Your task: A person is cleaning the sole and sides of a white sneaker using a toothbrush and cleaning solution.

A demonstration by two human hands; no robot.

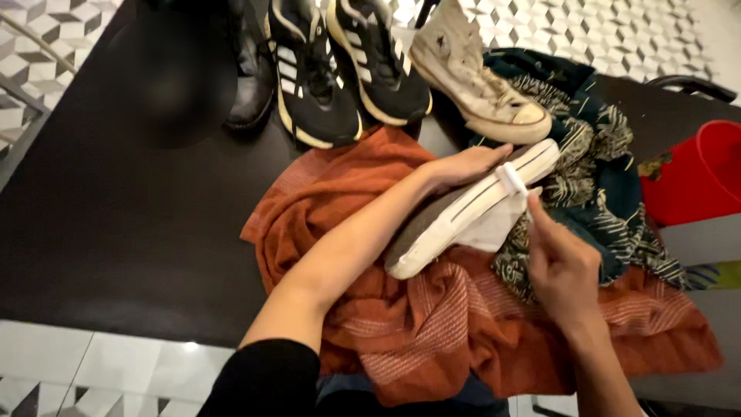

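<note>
Near: rust-orange cloth [432, 324] bunched loosely on the dark table [116, 224].
Right hand [563, 266] pinched shut on a small white brush [512, 179], set against the sole edge of the white sneaker [463, 212].
Left hand [463, 164] clasped over that sneaker's upper, sole tilted up, mid-table.
Risk, judged: slip of the tilted shoe on soft folds; smearing of the patterned dark cloth [594, 170] touching the toe.
Far: second white sneaker [478, 77], black trainers [340, 69].
Right: red bucket [695, 174].
</note>
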